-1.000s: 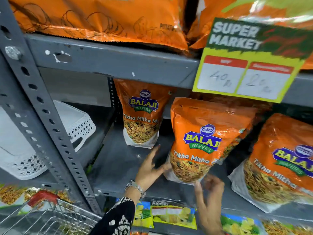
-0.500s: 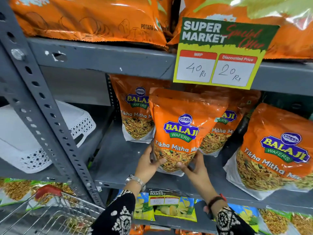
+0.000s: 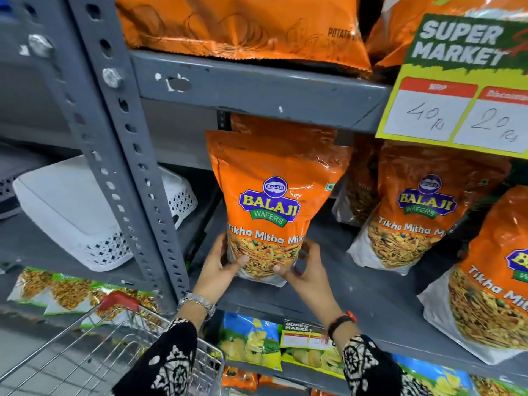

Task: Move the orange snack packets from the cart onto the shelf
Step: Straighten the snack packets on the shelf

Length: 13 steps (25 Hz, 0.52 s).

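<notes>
An orange snack packet (image 3: 271,192) stands upright on the grey middle shelf (image 3: 357,292), near its left end. My left hand (image 3: 218,267) grips its lower left corner and my right hand (image 3: 305,267) its lower right corner. Another orange packet (image 3: 285,125) stands directly behind it, mostly hidden. Two more orange packets stand to the right, one (image 3: 420,207) further back and one (image 3: 491,281) near the front edge. The wire cart (image 3: 94,341) is at the lower left, its contents out of view.
A grey perforated upright post (image 3: 125,167) stands left of the packet. A white plastic basket (image 3: 85,212) lies on the neighbouring shelf. A yellow price sign (image 3: 457,90) hangs from the upper shelf edge. Green and blue packets (image 3: 254,338) fill the shelf below.
The packet in my hands has moved left along the shelf and now stands in front of the leftmost packet. My right hand went from loose below it to gripping its corner.
</notes>
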Available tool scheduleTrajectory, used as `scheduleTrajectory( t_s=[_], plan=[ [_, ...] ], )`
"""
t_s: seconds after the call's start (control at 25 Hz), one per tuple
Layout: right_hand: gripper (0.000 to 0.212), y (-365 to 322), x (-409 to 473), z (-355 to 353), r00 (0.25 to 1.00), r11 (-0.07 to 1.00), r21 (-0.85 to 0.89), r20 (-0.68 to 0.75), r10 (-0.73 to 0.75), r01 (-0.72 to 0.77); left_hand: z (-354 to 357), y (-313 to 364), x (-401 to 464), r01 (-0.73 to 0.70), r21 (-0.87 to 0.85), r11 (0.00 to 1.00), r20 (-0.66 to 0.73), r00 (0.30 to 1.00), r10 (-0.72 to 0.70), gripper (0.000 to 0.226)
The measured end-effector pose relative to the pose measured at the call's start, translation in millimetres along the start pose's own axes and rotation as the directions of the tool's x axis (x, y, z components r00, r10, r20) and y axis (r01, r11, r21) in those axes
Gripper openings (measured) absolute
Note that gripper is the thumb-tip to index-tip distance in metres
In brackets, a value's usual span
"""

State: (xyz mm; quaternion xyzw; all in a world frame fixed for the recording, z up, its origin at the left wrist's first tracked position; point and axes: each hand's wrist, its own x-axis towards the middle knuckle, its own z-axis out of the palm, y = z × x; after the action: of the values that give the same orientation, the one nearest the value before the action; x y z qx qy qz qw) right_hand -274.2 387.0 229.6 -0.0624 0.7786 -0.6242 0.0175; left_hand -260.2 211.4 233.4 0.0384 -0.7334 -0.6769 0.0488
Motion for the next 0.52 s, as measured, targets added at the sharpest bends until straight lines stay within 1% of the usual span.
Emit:
scheduleTrajectory(
  t_s=[0.12, 0.24, 0.4, 0.52],
  plan=[
    [0.062, 2.0, 1.8, -2.0, 1.000, 0.999, -0.035, 0.026, 0.014, -0.013, -0.5, -3.9, 1.9, -0.007, 0.003, 1.000, -0.013, 1.000, 0.007, 0.063],
    [0.060, 1.6, 2.4, 1.1, 0.999, 0.999, -0.010, 0.034, 0.036, -0.036, 0.3, -5.7, 3.5, -0.011, -0.010, 1.000, -0.037, 0.999, 0.010, 0.061],
    [0.066, 1.0, 2.5, 3.8, 0.998, 0.999, 0.002, 0.043, 0.036, -0.036, -0.6, -3.8, 1.9, -0.029, 0.024, 0.999, -0.030, 0.999, 0.030, 0.061],
    [0.073, 6.1, -1.2, -5.2, 0.999, 0.999, -0.042, 0.043, -0.004, 0.005, 6.2, -1.3, -5.3, -0.056, 0.009, 0.998, -0.106, 0.993, 0.057, 0.071]
  ],
)
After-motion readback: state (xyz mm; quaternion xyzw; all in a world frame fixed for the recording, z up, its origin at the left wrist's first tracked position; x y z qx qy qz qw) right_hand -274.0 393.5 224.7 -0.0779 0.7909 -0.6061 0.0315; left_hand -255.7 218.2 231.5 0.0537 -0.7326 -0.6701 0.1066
